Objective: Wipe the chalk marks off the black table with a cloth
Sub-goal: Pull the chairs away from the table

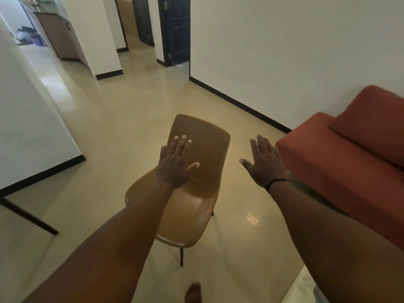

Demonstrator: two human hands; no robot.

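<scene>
- Table point(28, 215): only a thin dark edge and one slanted black leg show at the far left, standing on the floor; its top lies outside the view, so no chalk marks can be made out on it, and no cloth shows either.
- Left hand point(176, 164): held out flat, palm down, fingers straight and close together, thumb spread to the right. It lies in front of the chair back; whether it touches the back cannot be told. It holds nothing.
- Right hand point(263, 164): also held out flat, palm down, fingers straight, thumb spread to the left, over the bare floor between the chair and the sofa. It holds nothing. A thin black band point(277, 183) circles its wrist.
- The two hands are well apart, level with each other, both forearms stretched forward.
- Chair point(196, 204): tan, glossy seat and back, thin dark legs, standing in the middle of the floor below the left arm.
- Sofa point(349, 156): rust red, against the right wall, with a cushion of the same colour on it.
- Floor point(113, 136): pale shiny tile, running back into a hallway.
- Door point(178, 29): dark blue, at the far end.
- A bare foot point(193, 293) shows at the lower edge.
</scene>
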